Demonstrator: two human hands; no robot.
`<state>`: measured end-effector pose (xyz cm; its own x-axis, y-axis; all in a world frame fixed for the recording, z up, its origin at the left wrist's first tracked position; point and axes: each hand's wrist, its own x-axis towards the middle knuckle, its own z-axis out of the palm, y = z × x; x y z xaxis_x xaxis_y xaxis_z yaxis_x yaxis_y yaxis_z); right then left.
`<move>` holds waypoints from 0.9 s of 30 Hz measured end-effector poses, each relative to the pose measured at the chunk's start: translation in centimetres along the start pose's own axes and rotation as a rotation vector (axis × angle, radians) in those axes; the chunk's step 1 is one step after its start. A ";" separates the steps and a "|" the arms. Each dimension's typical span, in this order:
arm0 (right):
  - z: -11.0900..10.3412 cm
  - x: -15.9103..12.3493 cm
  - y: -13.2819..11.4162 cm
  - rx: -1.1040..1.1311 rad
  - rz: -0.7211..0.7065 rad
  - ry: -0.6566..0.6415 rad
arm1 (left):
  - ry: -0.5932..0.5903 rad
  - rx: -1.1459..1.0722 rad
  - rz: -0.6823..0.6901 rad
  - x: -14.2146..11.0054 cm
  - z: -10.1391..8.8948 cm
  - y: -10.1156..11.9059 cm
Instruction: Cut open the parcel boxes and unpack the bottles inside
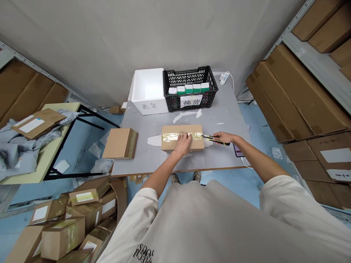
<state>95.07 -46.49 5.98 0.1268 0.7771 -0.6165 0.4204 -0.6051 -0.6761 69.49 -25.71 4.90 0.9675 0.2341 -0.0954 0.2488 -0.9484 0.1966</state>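
Note:
A taped cardboard box (170, 147) lies on the grey table, with shiny clear tape running along its top. My left hand (182, 143) rests on the top of this box, fingers spread over the tape. In my right hand (222, 137) is a yellow-and-black utility knife (225, 143), gripped by its handle. Its tip points left and meets the right end of the box at the tape line. Part of the handle is hidden by my fingers.
Behind stand a white foam box (150, 106) and a black crate (189, 106) holding several green-and-white small boxes. Another cardboard box (117, 143) sits at the table's left edge. A phone (238, 150) with a cable lies right. Several parcels (64, 237) are piled at lower left.

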 end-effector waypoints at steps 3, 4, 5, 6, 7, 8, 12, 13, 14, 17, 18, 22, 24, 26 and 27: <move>1.1 -0.5 0.1 0.130 0.011 0.013 | -0.005 -0.012 0.010 0.1 -0.1 -0.1; 1.5 -0.7 0.1 0.171 0.014 0.003 | -0.009 -0.015 0.008 0.1 -0.1 0.0; 1.9 -0.9 0.1 0.203 0.015 -0.014 | -0.013 -0.017 0.004 0.1 -0.1 0.0; 2.2 -1.2 0.1 0.223 0.014 -0.034 | -0.013 -0.017 -0.003 0.2 -0.1 -0.1; 2.5 -1.4 0.1 0.232 0.012 -0.050 | -0.012 -0.015 -0.007 0.3 -0.1 -0.1; 2.6 -1.6 0.2 0.237 0.008 -0.056 | -0.013 -0.013 -0.008 0.4 -0.1 -0.1; 2.4 -2.5 0.7 0.281 0.000 0.050 | -0.037 -0.033 0.014 0.5 -0.1 -0.5; 2.2 -2.7 0.8 0.295 0.005 0.089 | -0.041 -0.049 0.023 0.4 -0.2 -0.6; 2.0 -2.9 0.9 0.310 0.009 0.120 | -0.039 -0.070 0.029 0.3 -0.4 -0.6; 1.7 -3.4 0.7 0.340 -0.025 0.182 | 0.008 -0.133 0.042 0.2 -1.0 -0.6; 1.8 -3.5 0.6 0.342 -0.050 0.202 | 0.040 -0.147 0.038 0.4 -1.2 -0.6; 2.0 -3.7 -0.6 0.238 -0.110 0.316 | 0.137 -0.145 -0.047 1.8 -1.7 -1.0; 2.2 -3.8 -1.3 0.127 -0.106 0.356 | 0.139 -0.122 -0.094 2.7 -1.8 -1.6; 2.4 -3.8 -1.9 -0.010 -0.126 0.394 | 0.115 -0.106 -0.104 3.4 -1.6 -2.2; 2.5 -3.8 -2.1 -0.085 -0.150 0.413 | 0.101 -0.104 -0.099 3.6 -1.5 -2.5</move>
<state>91.49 -48.59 8.75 0.3997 0.8696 -0.2900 0.5318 -0.4776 -0.6993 72.46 -22.23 5.50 0.9364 0.3503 -0.0214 0.3410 -0.8936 0.2919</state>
